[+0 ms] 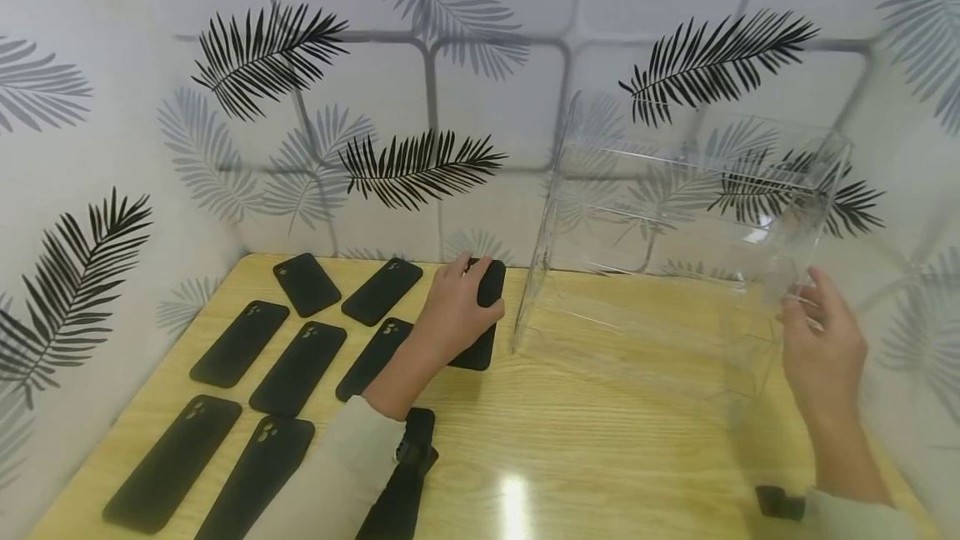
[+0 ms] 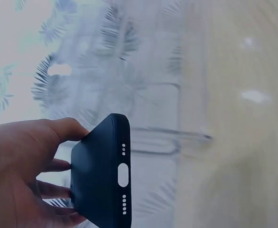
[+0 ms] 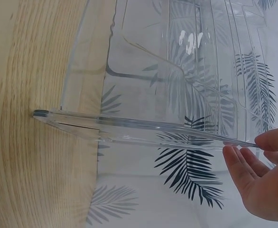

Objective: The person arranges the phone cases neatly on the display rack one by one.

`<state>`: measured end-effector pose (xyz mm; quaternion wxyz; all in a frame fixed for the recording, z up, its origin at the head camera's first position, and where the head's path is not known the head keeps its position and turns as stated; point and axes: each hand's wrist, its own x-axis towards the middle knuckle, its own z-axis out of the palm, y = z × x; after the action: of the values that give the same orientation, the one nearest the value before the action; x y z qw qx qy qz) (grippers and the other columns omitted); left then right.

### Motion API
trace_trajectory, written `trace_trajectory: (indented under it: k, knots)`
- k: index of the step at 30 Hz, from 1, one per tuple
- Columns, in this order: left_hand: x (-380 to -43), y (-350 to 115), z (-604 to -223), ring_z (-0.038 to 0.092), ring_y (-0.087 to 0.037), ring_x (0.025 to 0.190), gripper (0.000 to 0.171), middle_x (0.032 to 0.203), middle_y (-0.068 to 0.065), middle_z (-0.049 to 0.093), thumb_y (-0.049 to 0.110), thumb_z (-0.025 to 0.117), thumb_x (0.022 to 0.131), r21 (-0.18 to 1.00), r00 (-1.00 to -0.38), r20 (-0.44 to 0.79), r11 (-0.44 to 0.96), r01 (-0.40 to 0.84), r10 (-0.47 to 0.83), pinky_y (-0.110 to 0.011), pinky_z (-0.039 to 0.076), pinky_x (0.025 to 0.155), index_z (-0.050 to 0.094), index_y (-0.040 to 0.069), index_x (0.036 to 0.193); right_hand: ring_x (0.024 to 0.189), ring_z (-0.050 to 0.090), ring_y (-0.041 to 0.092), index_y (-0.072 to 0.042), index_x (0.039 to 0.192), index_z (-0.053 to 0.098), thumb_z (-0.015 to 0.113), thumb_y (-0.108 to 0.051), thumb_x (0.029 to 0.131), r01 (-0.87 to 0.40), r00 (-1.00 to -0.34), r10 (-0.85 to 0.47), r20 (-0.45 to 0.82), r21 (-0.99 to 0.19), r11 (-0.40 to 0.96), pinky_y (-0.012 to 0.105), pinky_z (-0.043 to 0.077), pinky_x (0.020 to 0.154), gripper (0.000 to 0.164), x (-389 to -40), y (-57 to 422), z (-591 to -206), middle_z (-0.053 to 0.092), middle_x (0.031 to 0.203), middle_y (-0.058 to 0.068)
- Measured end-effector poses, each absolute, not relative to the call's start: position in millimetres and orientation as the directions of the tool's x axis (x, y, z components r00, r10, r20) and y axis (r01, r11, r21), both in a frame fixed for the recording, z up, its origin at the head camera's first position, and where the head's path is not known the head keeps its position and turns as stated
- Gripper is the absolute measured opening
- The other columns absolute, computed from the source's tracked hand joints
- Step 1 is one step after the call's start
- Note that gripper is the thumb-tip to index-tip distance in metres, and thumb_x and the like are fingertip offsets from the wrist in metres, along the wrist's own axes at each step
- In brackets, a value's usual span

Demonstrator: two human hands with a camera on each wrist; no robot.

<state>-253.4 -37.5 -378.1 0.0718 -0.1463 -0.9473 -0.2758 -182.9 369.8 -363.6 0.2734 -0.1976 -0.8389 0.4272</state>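
Observation:
My left hand (image 1: 459, 307) grips a black phone case (image 1: 486, 338) by its edges, close to the left side of a clear plastic tiered display stand (image 1: 637, 311). In the left wrist view the phone case (image 2: 100, 166) shows its bottom edge, with a port cutout and two rows of small holes. My right hand (image 1: 825, 348) pinches the stand's right side panel between thumb and fingers. Seen from the right wrist, the thumb and fingers (image 3: 247, 166) hold the panel's thin edge (image 3: 177, 129). The stand's shelves run across between its two sides.
Several more black phone cases (image 1: 298, 369) lie in loose rows on the left of the wooden table (image 1: 600, 465), some partly hidden by my left forearm. A leaf-patterned wall (image 1: 495, 107) rises behind the table and along both sides.

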Motion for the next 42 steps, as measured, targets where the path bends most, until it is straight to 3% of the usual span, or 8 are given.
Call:
trace_trajectory:
  k: [8,16,20,28,42]
  knots:
    - [-250.1,-21.8,-336.6,0.032,-0.04,0.147,0.062,0.161,-0.015,0.033,0.034,0.064,0.097,0.496,-0.883,0.401,0.752,0.434,0.245,-0.056,0.037,0.114,0.044,0.015,0.153,0.106,0.055,-0.011,-0.031,0.155,0.04,0.049,-0.026,0.104,0.097,-0.772,0.567,0.287,-0.828,0.552,0.019,0.046,0.103,0.052,-184.2,370.2,-364.9,0.058,0.143,0.005]
    - [-262.8,21.8,-307.8,0.034,-0.04,0.144,0.06,0.158,-0.019,0.034,0.028,0.064,0.098,0.408,-0.763,0.564,0.696,0.591,0.316,-0.049,0.041,0.112,0.044,0.011,0.152,0.103,0.054,-0.012,-0.031,0.155,0.04,0.049,-0.026,0.104,0.102,-0.772,0.563,0.295,-0.817,0.568,0.018,0.047,0.102,0.052,-181.2,371.1,-363.7,0.057,0.144,0.008]
    - [-270.7,52.4,-292.2,0.034,-0.038,0.145,0.061,0.159,-0.02,0.033,0.029,0.063,0.099,0.364,-0.731,0.59,0.695,0.62,0.343,-0.046,0.038,0.115,0.042,0.009,0.152,0.099,0.054,-0.014,-0.031,0.155,0.04,0.05,-0.027,0.104,0.1,-0.775,0.559,0.296,-0.816,0.57,0.014,0.048,0.098,0.053,-179.8,373.2,-364.0,0.058,0.142,0.007]
    - [-285.4,110.9,-254.9,0.03,-0.032,0.147,0.064,0.161,-0.014,0.029,0.037,0.06,0.1,0.318,-0.727,0.584,0.722,0.614,0.361,-0.039,0.032,0.12,0.037,0.014,0.156,0.093,0.057,-0.014,-0.03,0.152,0.046,0.052,-0.023,0.103,0.046,-0.765,0.549,0.338,-0.821,0.57,0.005,0.047,0.085,0.05,-178.7,368.8,-363.0,0.063,0.127,-0.002]
    - [-307.2,184.8,-234.0,0.026,-0.027,0.15,0.069,0.162,-0.014,0.026,0.045,0.056,0.101,0.155,-0.615,0.674,0.735,0.66,0.41,-0.031,0.019,0.125,0.031,0.015,0.158,0.09,0.055,-0.015,-0.027,0.152,0.048,0.053,-0.024,0.103,0.01,-0.756,0.536,0.375,-0.813,0.582,0.007,0.048,0.088,0.049,-180.7,371.4,-365.5,0.063,0.132,0.009]
